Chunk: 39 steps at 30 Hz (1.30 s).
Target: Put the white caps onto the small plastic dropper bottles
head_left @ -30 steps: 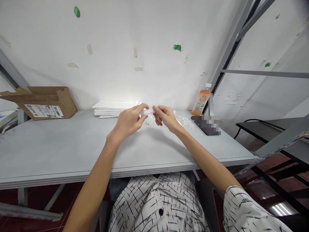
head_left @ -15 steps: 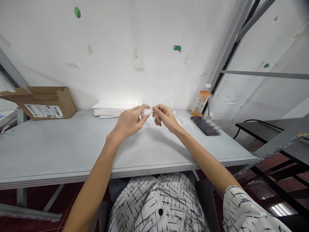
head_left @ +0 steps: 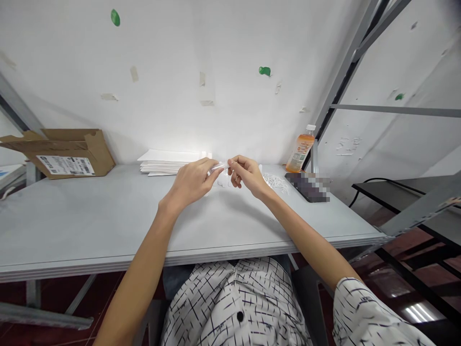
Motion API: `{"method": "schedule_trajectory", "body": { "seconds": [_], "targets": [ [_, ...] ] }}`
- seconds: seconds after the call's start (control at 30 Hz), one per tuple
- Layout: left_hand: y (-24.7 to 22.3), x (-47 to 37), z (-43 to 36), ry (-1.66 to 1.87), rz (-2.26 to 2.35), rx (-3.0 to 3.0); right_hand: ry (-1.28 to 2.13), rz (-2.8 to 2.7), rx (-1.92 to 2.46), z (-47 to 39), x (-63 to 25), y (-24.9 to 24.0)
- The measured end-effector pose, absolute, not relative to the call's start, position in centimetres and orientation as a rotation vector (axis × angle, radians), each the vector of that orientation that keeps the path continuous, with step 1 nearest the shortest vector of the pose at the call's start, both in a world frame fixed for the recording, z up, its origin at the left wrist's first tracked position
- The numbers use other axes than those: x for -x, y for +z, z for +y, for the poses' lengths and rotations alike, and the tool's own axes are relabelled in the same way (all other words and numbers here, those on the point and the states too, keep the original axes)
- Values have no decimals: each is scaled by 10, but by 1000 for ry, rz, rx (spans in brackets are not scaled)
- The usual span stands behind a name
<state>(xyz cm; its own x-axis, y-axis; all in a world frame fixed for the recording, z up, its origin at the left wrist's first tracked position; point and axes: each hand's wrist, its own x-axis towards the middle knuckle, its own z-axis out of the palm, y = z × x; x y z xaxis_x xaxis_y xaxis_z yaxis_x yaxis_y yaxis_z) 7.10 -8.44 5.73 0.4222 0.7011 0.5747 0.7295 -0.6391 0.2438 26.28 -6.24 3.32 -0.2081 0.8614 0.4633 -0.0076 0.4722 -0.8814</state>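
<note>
Above the far part of the table, my left hand [head_left: 192, 181] is closed around a small translucent white tube-like piece [head_left: 218, 166], held between thumb and fingers. The fingertips of my right hand [head_left: 248, 175] pinch together at the piece's right end. Whether a separate small part sits in that pinch is too small to tell. Beneath and between the hands lie small white pieces [head_left: 224, 181], partly hidden by the fingers. Just right of my right hand is a loose pile of thin white pieces [head_left: 276, 183].
A stack of white sheets or flat boxes [head_left: 162, 161] lies behind my left hand. An open cardboard box [head_left: 72, 154] stands at the far left of the grey table [head_left: 90, 216]. To the right are an orange drink bottle [head_left: 300, 151] and a dark, blurred-out flat object [head_left: 306, 187].
My left fingers have closed in a little on the translucent piece, which looks slightly turned and shows less between them. My right hand has barely moved.
</note>
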Motion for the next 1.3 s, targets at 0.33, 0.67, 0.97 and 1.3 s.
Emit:
{"method": "schedule_trajectory", "body": {
  "seconds": [0.33,0.67,0.97,1.3],
  "targets": [
    [54,-70,-81,-972,-1291,2617,961,-1594,765,-62,-263,33],
    [59,-71,-85,-956,-1395,2589,926,-1597,772,-65,-262,36],
    [58,-70,-83,-974,-1416,2546,515,-1578,883,-51,-302,52],
    [58,-72,-85,-938,-1468,2577,175,-1631,1415,-42,-389,49]
  ]
}}
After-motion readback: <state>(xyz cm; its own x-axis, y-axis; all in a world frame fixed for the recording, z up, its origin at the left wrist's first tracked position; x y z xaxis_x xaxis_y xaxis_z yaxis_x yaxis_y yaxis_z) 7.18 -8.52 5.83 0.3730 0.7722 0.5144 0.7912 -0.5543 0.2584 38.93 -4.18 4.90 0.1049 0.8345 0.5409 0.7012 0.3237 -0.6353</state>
